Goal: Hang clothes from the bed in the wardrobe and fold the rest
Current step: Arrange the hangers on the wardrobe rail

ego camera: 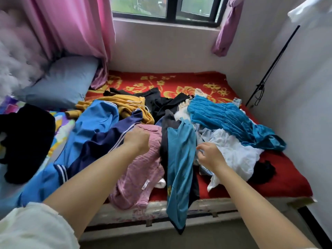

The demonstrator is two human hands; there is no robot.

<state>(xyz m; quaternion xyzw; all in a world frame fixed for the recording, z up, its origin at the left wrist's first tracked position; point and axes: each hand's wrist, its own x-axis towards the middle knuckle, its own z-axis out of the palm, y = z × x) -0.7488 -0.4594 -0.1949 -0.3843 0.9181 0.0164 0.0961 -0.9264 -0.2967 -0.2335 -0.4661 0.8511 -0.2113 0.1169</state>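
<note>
Left hand (137, 139) fisted on ribbed pink knit (142, 169) | right hand (209, 155) seemingly pinching crinkled white cloth (235, 153)

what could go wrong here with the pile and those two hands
The teal garment already hangs over the bed edge and could slide to the floor if the pile shifts. The left hand rests curled on the pink garment while the right hand pinches pale blue cloth that lies tangled with the white garment, so pulling may drag several pieces along.
</note>
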